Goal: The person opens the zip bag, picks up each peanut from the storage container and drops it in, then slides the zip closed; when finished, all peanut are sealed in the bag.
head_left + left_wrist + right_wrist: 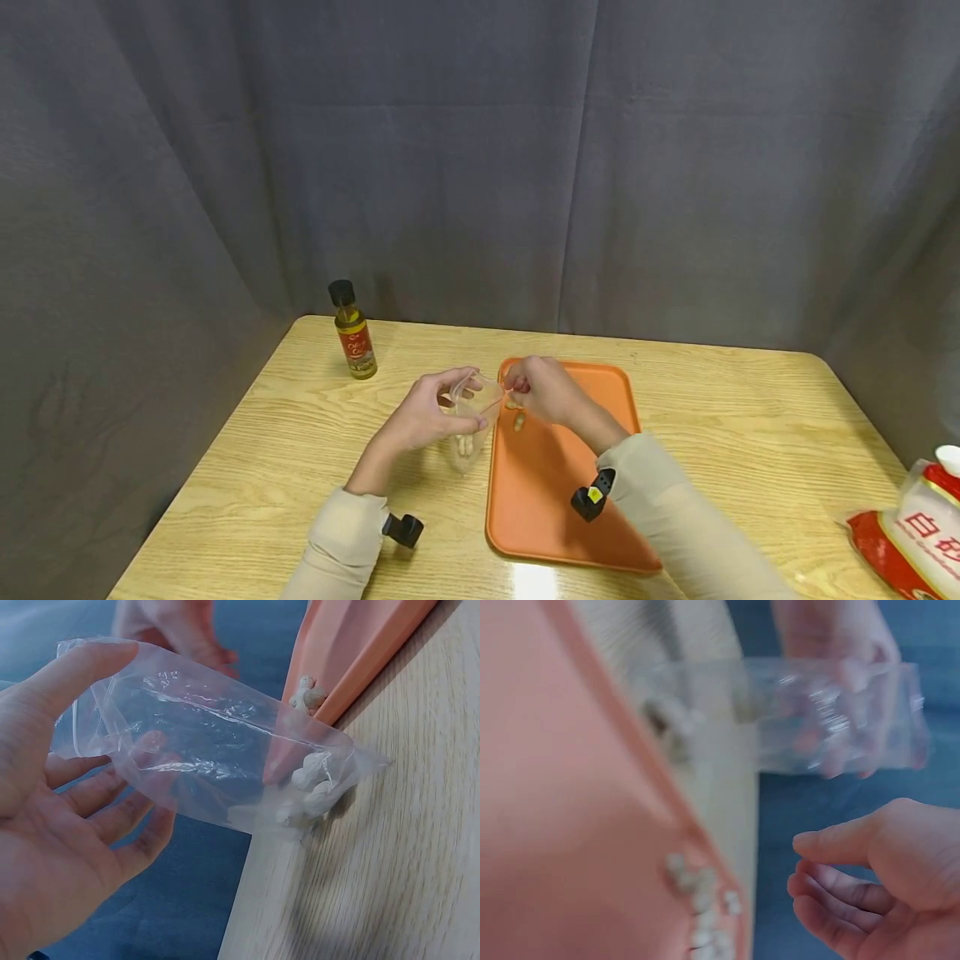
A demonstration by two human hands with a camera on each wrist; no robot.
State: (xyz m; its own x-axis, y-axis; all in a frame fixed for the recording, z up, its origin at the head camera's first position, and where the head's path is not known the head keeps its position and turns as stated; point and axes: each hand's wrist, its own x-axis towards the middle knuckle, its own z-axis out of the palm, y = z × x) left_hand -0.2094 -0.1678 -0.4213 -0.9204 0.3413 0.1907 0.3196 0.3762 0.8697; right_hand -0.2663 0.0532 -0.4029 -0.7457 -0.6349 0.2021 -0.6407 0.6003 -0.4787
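My left hand (pixel 431 414) holds a clear plastic bag (pixel 480 408) by its opening, thumb on one side and fingers spread along the other. Several peanuts (pixel 319 780) lie in the bag's bottom corner, which hangs beside the orange tray (pixel 536 500). Close to the bag's mouth, over the tray's far left part, is my right hand (pixel 551 390). Its fingers are loosely bent in the right wrist view, with a gap to the thumb and nothing seen between them. More peanuts (pixel 701 907) sit in the tray along its edge, below that hand.
An olive oil bottle (pixel 355 333) with a black cap stands at the back left of the wooden table (pixel 720 417). At the right front is a red and white bag (pixel 918 529) with a white cap. Dark curtains (pixel 450 167) hang behind the table and at its sides.
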